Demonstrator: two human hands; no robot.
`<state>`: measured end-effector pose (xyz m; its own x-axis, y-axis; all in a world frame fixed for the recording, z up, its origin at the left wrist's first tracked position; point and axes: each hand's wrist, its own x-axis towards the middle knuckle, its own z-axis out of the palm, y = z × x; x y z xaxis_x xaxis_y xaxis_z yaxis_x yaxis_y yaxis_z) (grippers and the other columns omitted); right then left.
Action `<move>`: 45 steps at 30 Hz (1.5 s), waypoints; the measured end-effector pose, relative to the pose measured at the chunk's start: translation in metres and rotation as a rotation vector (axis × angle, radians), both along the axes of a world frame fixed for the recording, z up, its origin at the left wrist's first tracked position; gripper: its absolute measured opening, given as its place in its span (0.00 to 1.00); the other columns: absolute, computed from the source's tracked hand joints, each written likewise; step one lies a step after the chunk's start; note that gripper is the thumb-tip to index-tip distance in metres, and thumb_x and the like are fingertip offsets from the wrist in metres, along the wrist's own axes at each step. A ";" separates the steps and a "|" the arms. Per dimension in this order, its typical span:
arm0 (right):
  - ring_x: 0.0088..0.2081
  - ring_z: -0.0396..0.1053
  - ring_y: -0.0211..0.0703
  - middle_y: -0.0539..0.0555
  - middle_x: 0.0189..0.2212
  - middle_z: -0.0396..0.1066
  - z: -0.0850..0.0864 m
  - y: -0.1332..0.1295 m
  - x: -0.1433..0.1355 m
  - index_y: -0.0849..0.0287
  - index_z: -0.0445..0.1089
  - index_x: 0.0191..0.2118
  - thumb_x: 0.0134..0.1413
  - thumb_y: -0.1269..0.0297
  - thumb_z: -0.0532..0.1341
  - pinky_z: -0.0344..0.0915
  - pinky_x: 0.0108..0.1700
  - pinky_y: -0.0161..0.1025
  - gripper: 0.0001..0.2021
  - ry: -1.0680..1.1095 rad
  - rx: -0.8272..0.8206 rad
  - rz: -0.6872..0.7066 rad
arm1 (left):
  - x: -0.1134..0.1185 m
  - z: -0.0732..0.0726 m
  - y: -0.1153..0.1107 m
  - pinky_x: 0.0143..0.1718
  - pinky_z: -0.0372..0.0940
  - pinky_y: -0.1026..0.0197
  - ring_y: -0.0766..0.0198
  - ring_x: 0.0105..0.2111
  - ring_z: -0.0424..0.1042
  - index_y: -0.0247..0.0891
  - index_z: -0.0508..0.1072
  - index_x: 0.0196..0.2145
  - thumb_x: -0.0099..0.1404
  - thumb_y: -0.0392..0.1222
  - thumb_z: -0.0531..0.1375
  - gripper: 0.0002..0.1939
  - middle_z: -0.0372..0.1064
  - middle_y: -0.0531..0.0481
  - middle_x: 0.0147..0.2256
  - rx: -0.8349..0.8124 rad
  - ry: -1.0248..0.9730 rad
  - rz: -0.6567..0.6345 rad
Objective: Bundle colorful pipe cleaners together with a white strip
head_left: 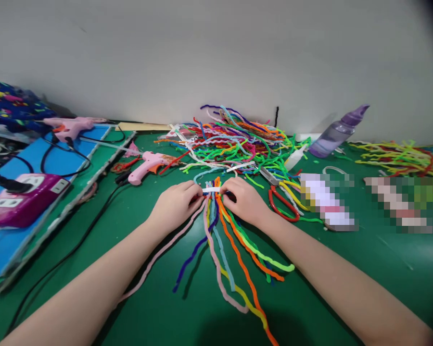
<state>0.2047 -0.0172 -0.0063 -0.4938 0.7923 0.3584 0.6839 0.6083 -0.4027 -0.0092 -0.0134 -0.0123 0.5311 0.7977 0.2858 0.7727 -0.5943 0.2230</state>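
Note:
A short white strip [211, 190] lies across the tops of several coloured pipe cleaners [239, 250] in the middle of the green table. My left hand [177, 205] pinches the strip's left end, and my right hand [246, 201] pinches its right end. Both hands have their fingers closed. Pink, purple, light blue, yellow, orange and green stems fan out from the strip toward me between my forearms. Their short upper ends poke out above it. My fingertips partly hide the strip's ends.
Behind my hands lies a heap of pipe cleaners [234, 139]. A pink glue gun [149, 166] and a purple power strip [25, 202] are on the left. Red-handled scissors [284, 206], a white glue bottle [295, 157] and a purple water bottle [334, 134] are on the right.

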 end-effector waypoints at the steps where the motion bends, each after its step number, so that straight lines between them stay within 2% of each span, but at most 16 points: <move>1: 0.39 0.62 0.42 0.54 0.33 0.67 0.002 0.001 0.002 0.60 0.66 0.34 0.53 0.73 0.55 0.59 0.42 0.37 0.04 -0.035 -0.009 -0.003 | 0.000 0.000 0.001 0.30 0.57 0.65 0.66 0.30 0.64 0.38 0.66 0.32 0.66 0.44 0.51 0.09 0.64 0.52 0.30 0.004 0.006 -0.009; 7: 0.37 0.64 0.41 0.53 0.32 0.69 0.022 0.005 0.010 0.60 0.68 0.33 0.54 0.70 0.57 0.59 0.41 0.37 0.04 -0.269 -0.088 0.061 | -0.002 0.000 0.003 0.33 0.59 0.64 0.65 0.32 0.65 0.38 0.67 0.33 0.67 0.48 0.49 0.13 0.65 0.50 0.33 -0.018 0.006 -0.065; 11: 0.35 0.66 0.40 0.53 0.32 0.70 0.034 0.008 0.020 0.60 0.70 0.33 0.53 0.67 0.59 0.59 0.38 0.36 0.04 -0.366 -0.157 0.062 | -0.002 0.000 0.003 0.34 0.59 0.64 0.64 0.33 0.65 0.39 0.68 0.35 0.67 0.47 0.49 0.12 0.66 0.50 0.33 0.003 0.008 -0.096; 16: 0.35 0.68 0.41 0.53 0.32 0.72 0.041 0.012 0.031 0.58 0.72 0.33 0.54 0.66 0.58 0.59 0.36 0.35 0.05 -0.427 -0.233 0.030 | -0.002 -0.001 0.003 0.35 0.59 0.62 0.64 0.33 0.66 0.39 0.68 0.36 0.67 0.46 0.50 0.11 0.67 0.51 0.33 0.044 0.010 -0.091; 22: 0.36 0.69 0.42 0.53 0.33 0.73 0.046 0.011 0.033 0.58 0.72 0.34 0.55 0.66 0.58 0.59 0.37 0.36 0.06 -0.452 -0.254 0.003 | -0.002 -0.001 0.004 0.36 0.60 0.62 0.64 0.34 0.66 0.39 0.69 0.36 0.67 0.46 0.50 0.12 0.67 0.51 0.33 0.044 0.012 -0.106; 31: 0.38 0.69 0.41 0.53 0.35 0.73 0.044 0.014 0.036 0.57 0.73 0.35 0.55 0.70 0.57 0.59 0.39 0.35 0.07 -0.455 -0.224 0.053 | -0.003 -0.003 0.005 0.36 0.60 0.62 0.64 0.34 0.66 0.39 0.70 0.35 0.67 0.44 0.49 0.12 0.67 0.50 0.34 0.025 0.019 -0.127; 37: 0.40 0.66 0.43 0.55 0.35 0.71 0.044 0.016 0.038 0.59 0.72 0.35 0.55 0.72 0.56 0.57 0.43 0.38 0.08 -0.456 -0.038 0.114 | -0.003 -0.003 0.005 0.36 0.61 0.62 0.64 0.34 0.66 0.39 0.69 0.35 0.67 0.44 0.49 0.11 0.67 0.50 0.33 0.031 0.010 -0.129; 45: 0.39 0.65 0.41 0.53 0.35 0.70 0.051 0.015 0.036 0.59 0.69 0.36 0.55 0.71 0.57 0.57 0.44 0.37 0.05 -0.214 0.020 0.205 | -0.002 -0.002 0.004 0.35 0.61 0.63 0.64 0.33 0.66 0.38 0.70 0.34 0.67 0.43 0.50 0.11 0.68 0.49 0.33 0.034 -0.010 -0.132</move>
